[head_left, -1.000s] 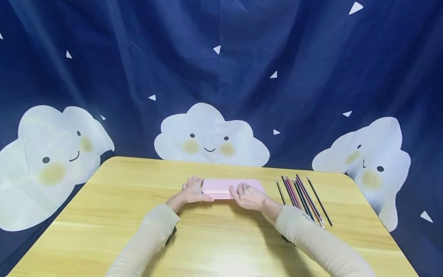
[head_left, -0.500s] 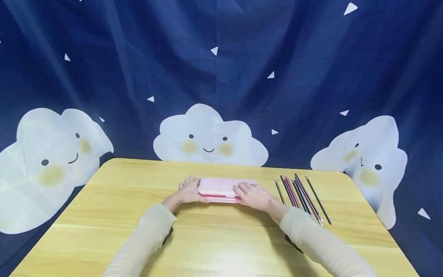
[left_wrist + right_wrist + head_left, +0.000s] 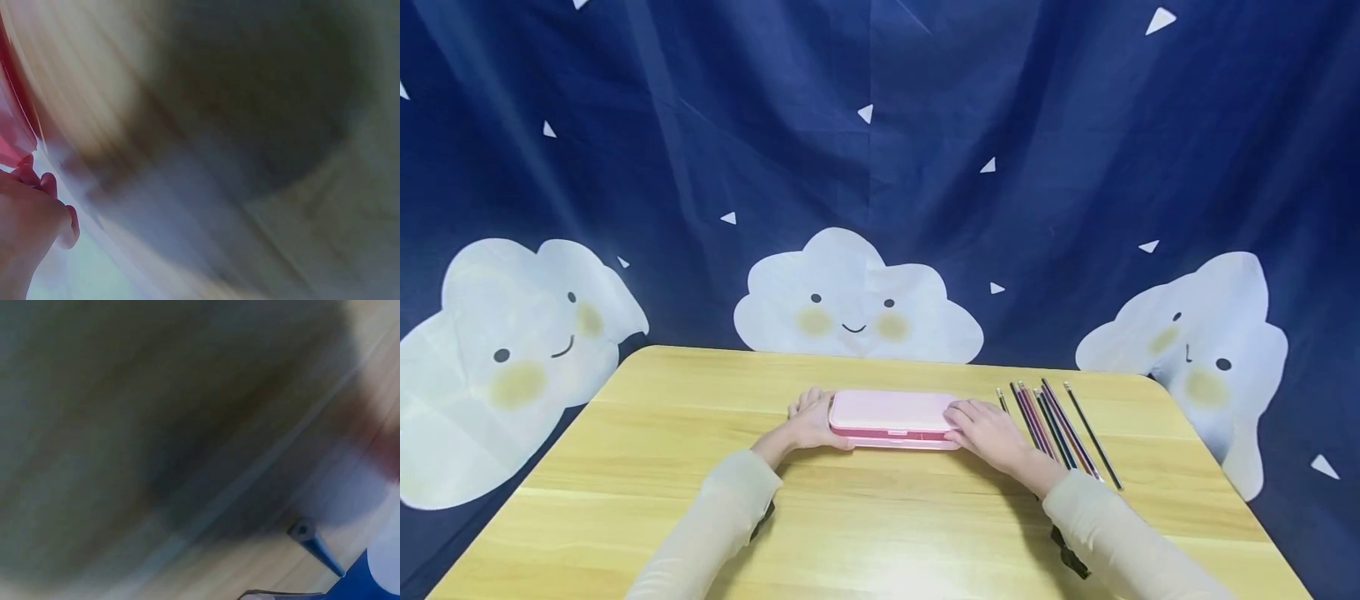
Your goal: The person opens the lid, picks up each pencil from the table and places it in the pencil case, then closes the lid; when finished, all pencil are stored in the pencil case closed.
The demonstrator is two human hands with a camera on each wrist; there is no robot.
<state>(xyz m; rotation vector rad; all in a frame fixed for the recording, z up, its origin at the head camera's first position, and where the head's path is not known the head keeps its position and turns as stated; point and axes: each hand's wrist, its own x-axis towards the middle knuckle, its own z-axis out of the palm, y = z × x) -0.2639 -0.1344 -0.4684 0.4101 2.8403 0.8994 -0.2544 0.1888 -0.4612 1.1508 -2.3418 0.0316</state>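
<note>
A pink pencil case (image 3: 891,410) lies lengthwise on the wooden table, its lid raised a little at the front so that a darker pink band shows below it. My left hand (image 3: 808,421) grips the case's left end, thumb at the front and fingers behind. At the right end, my right hand (image 3: 988,429) holds the case with its fingers over the lid's edge. The left wrist view catches part of the case (image 3: 14,125) by the fingers. In the right wrist view the right hand is out of sight. What the case holds is hidden.
Several pencils (image 3: 1060,429) lie side by side on the table (image 3: 850,517), right of the case and partly behind my right forearm. Pencil ends (image 3: 317,545) show low in the right wrist view. A dark blue curtain (image 3: 820,125) with clouds hangs behind the table.
The case's lid has lifted at the front, and the case has come slightly nearer. My right hand has moved right along it to the right end. My left hand stays at the left end.
</note>
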